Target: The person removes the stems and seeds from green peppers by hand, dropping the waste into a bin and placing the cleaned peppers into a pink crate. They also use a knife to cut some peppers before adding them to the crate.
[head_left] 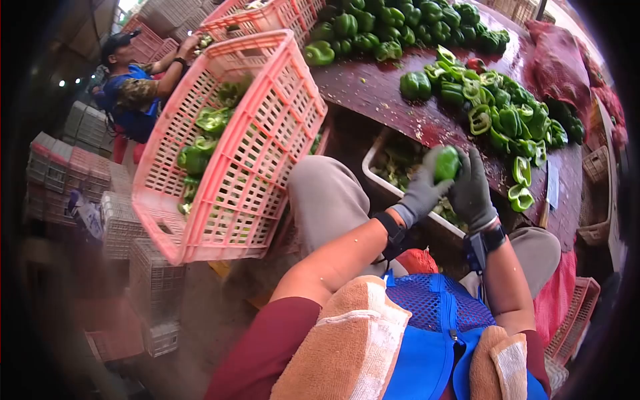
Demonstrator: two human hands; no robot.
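Observation:
A whole green bell pepper (446, 164) is held up between my two grey-gloved hands, above the front edge of the table. My left hand (425, 189) grips it from the left, thumb and fingers closed around its side. Against its right side, the fingers of my right hand (473, 191) press close together. Below my hands, partly hidden by them, a white-rimmed tub (377, 160) holds pale green scraps. Cut pepper halves (521, 198) lie on the table to the right, beside a knife (553, 185) with its handle towards me.
A pink crate (257, 170) with cut peppers tilts at my left. Whole peppers (393, 27) pile up at the back of the dark red table (373, 93); a heap of cut ones (507, 113) lies nearer. Another person (137, 83) works beyond the crate. Stacked crates (123, 227) stand far left.

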